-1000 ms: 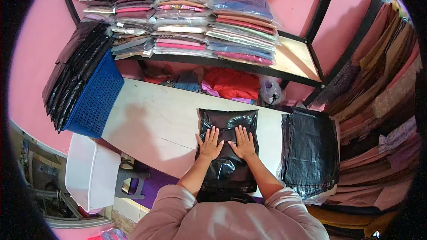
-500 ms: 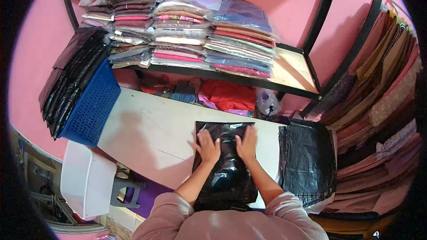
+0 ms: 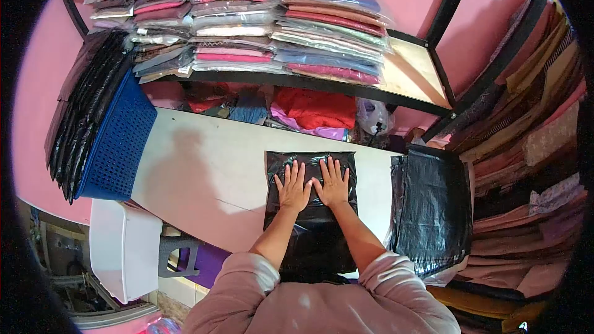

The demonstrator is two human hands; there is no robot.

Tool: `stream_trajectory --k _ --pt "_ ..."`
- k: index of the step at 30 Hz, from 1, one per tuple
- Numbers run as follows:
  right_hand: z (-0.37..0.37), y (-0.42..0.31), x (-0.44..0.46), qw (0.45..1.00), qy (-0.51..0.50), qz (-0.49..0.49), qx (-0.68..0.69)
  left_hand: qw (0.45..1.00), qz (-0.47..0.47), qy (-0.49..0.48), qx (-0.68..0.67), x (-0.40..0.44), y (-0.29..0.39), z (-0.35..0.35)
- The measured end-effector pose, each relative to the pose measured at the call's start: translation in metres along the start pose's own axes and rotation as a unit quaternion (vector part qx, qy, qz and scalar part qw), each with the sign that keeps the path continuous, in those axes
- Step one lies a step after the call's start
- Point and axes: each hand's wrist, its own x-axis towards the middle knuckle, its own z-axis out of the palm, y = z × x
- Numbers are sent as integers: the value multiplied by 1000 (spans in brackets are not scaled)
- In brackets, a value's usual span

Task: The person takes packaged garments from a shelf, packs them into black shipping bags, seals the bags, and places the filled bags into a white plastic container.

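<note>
Both hands lie palm down on the far half of a black plastic bag, which rests flat on the pale worktop directly in front of the person. The left hand has its fingers straight and a little apart, pointing toward the bag's far edge, with the thumb turned inward. The right hand mirrors it, its fingers also stretched out and slightly fanned. The two thumb tips sit just beside each other near the bag's midline. Neither hand grips anything; the fingers are laid out flat over the plastic.

The left forearm slants forward and inward, and the right forearm does likewise from the other side, so the hands are closer together than the elbows. The sleeves are pushed up, leaving both forearms bare.

To the right of the right hand, and apart from it, is a stack of black bags. A blue basket stands at the worktop's left end.
</note>
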Motion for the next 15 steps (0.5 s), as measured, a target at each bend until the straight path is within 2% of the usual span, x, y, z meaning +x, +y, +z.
stream_trajectory --k 5,8,9,10,12,14,15 --pt "-1 9 -3 1000 -15 -8 24 1000 8 -3 11 -5 -16 -2" --pt "1 36 -12 997 -6 8 74 999 1 33 -12 -13 -54 7" --pt "-4 43 -15 996 -35 50 58 997 -47 -13 65 -17 -55 -7" --pt "-7 50 -19 995 -42 78 35 994 -64 -6 89 -21 -64 -6" --pt "-5 48 -30 991 35 131 -14 983 -68 47 161 -33 -52 -26" --pt "-30 22 -45 992 99 41 71 996 -3 26 86 -52 -16 -54" --pt "-42 8 -55 993 84 -10 88 997 73 36 12 -62 -14 -41"
